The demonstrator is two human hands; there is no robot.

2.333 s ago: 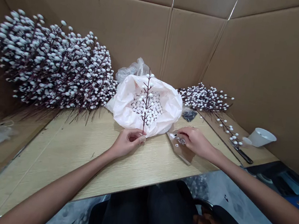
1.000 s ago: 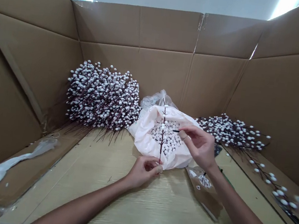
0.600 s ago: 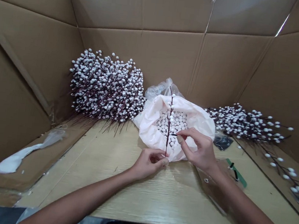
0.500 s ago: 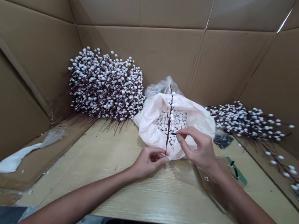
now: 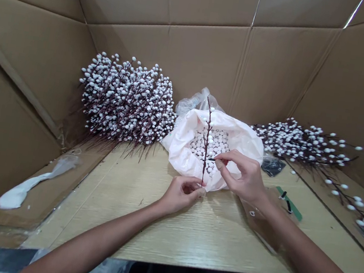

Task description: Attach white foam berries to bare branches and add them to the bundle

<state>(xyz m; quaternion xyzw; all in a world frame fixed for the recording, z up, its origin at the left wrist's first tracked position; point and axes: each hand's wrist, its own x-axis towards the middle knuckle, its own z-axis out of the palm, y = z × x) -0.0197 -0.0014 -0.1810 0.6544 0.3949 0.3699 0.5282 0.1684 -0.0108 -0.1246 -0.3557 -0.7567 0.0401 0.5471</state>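
My left hand (image 5: 181, 194) pinches the base of a thin dark-red stem (image 5: 206, 140) and holds it upright over the wooden table (image 5: 169, 229). A few white buds sit on the stem. My right hand (image 5: 242, 176) is closed in a pinch on a small dark twig tip, held against the stem's side at mid-height. Right behind the stem lies an open pale-pink plastic bag (image 5: 181, 143) full of loose white buds (image 5: 216, 143).
A big heap of finished white-budded branches (image 5: 126, 101) lies at the back left, a smaller heap (image 5: 303, 142) at the back right, with loose branches (image 5: 352, 203) beside it. Cardboard walls (image 5: 194, 52) surround the table. A white strip (image 5: 31, 183) lies at left, a brown packet (image 5: 258, 219) under my right wrist.
My right hand left the packet on the table and rose to the stem's side with the small twig. The left hand kept the stem upright. The view tilted up, then down.
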